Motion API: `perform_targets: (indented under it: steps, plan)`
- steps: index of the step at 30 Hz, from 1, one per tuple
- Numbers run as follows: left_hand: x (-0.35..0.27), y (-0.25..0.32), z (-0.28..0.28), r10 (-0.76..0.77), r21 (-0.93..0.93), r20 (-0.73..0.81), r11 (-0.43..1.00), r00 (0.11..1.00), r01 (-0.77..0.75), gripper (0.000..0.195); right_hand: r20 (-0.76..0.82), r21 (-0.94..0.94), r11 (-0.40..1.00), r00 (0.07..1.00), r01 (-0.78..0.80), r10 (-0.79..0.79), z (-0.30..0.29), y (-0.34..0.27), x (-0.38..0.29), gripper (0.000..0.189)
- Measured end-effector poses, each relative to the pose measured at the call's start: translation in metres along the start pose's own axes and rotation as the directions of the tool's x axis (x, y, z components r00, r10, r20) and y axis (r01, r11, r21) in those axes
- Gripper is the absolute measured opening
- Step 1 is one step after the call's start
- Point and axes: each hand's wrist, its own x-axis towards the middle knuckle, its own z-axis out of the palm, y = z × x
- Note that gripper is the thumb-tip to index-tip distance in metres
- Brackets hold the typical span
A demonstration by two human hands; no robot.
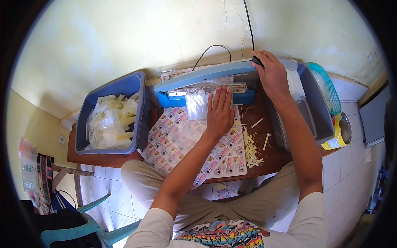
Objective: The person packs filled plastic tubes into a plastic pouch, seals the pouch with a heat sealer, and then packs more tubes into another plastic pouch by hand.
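A blue impulse heat sealer (243,98) stands near the wall at the back of a wooden bench. Its pale blue lever arm (204,74) is raised at an angle above the sealing strip. My right hand (273,74) grips the black knob at the arm's right end. Flat on a clear plastic packet (197,105) lies my left hand (220,108), fingers extended towards the sealer. The packet holds whitish contents that I cannot make out, and its far edge reaches the sealing strip. Printed paper sheets (167,136) lie under the packet.
On the left, a grey-blue bin (141,124) holds pale yellowish strips and plastic. To the right stand another grey bin (316,117) with plastic packets, a turquoise basket (335,93) and a yellow can (336,136). Thin yellow scraps (252,148) litter the bench (266,161). A black cord (249,24) hangs along the wall.
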Motion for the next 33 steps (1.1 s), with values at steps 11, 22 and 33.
perform_targets:
  steps: [11, 22, 33]
  plan:
    - [0.026, 0.002, 0.009, -0.021, 0.005, -0.001, 1.000, 1.000, 0.021, 0.065, 0.020, -0.008, 1.000, 1.000, 0.007, -0.007, 0.000, 0.004, -0.005, 0.034]
    - [-0.003, -0.002, -0.014, 0.037, -0.127, 0.005, 0.991, 0.999, -0.036, 0.072, 0.040, 0.000, 1.000, 0.999, -0.001, 0.001, 0.005, 0.009, -0.013, 0.035]
    - [0.001, -0.011, -0.014, 0.004, -0.013, 0.022, 1.000, 1.000, -0.003, 0.071, 0.047, -0.045, 0.999, 0.999, -0.024, 0.026, 0.006, 0.011, -0.019, 0.036]
